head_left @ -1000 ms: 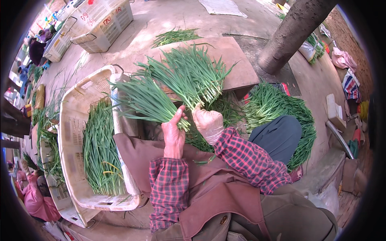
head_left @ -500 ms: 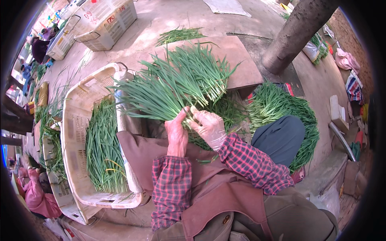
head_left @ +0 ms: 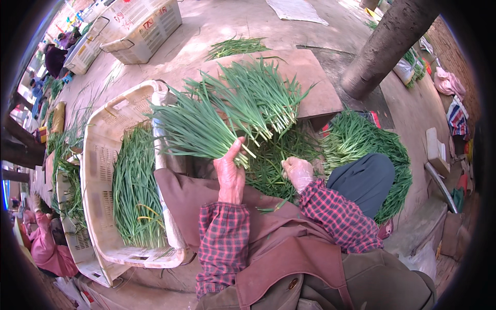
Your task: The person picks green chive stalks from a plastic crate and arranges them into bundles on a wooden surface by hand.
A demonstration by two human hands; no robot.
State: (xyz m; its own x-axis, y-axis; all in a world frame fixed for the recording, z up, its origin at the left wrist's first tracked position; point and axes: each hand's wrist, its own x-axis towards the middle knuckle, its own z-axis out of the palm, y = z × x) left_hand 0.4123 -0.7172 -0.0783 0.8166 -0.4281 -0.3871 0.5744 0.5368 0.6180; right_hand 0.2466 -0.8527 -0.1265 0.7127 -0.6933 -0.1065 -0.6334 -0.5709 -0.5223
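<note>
My left hand (head_left: 230,178) is closed round the pale stem ends of a bunch of garlic chives (head_left: 199,129), whose green leaves fan out to the upper left. Gloved in thin, clear plastic, my right hand (head_left: 298,173) sits apart from that bunch, its fingers curled together. Whatever they may pinch is too small to make out. Loose chive scraps (head_left: 276,155) lie beneath and between my hands. Just beyond, sorted chives (head_left: 268,95) rest on a low board (head_left: 323,93), stem ends toward me.
On my left stands a white plastic crate (head_left: 96,196) holding chives (head_left: 135,191). A large chive heap (head_left: 369,150) lies by my right knee (head_left: 364,178). A tree trunk (head_left: 385,51) rises at the far right. More crates (head_left: 147,41) stand at the far left.
My right hand has moved from the stem ends down and to the right, away from the bunch. My left hand keeps its hold on the chives.
</note>
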